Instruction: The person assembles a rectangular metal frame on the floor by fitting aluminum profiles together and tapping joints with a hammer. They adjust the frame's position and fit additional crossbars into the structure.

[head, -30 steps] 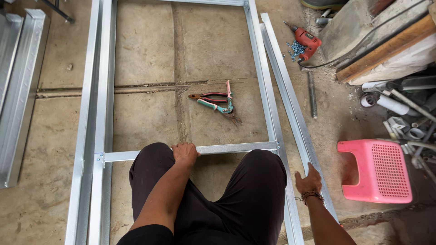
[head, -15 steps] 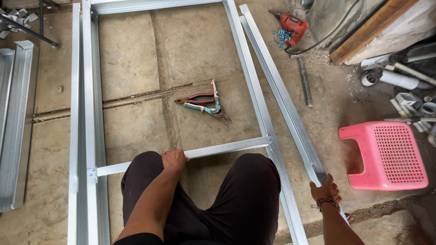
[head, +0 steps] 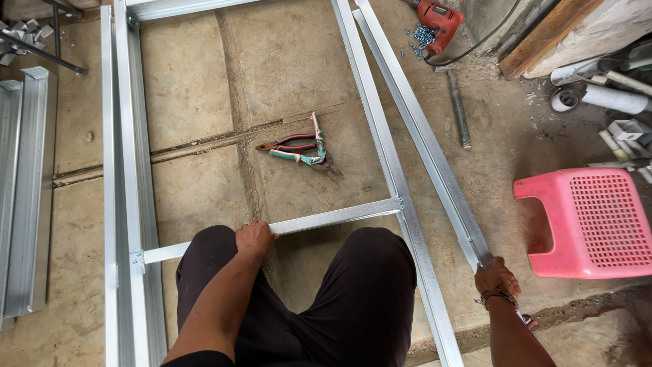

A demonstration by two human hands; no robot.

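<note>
Concrete slabs, cracked along their joints, carry a galvanised steel stud frame (head: 401,204) laid flat, with a person crouched over its near end in dark trousers. Nearest the camera, the left hand (head: 255,238) is curled over the frame's cross rail (head: 326,219), pressing it down between the knees. The right hand (head: 496,277), a beaded band at the wrist, is closed round the near end of a loose steel channel (head: 424,139) that runs away just outside the frame's right side rail (head: 380,143).

A second ago that hand lay lower and flatter beside the rail; half a second ago it had closed on the channel's end. Now the channel sits at a wider angle to the rail at its near end and close alongside it at the far end — a sign, by judgement, that the loose length is being swung or drawn into position against the frame. The left hand has kept its place on the cross rail throughout.

Further off, red-handled pliers and teal-handled snips (head: 299,146) lie together inside the frame, unmoved on the floor. A pink plastic stool (head: 591,221) stands to the right, apart from the channel. Beyond — a red power drill (head: 438,17) beside a scatter of screws (head: 418,37), and spare steel channels (head: 24,190) stacked at the left edge.
</note>
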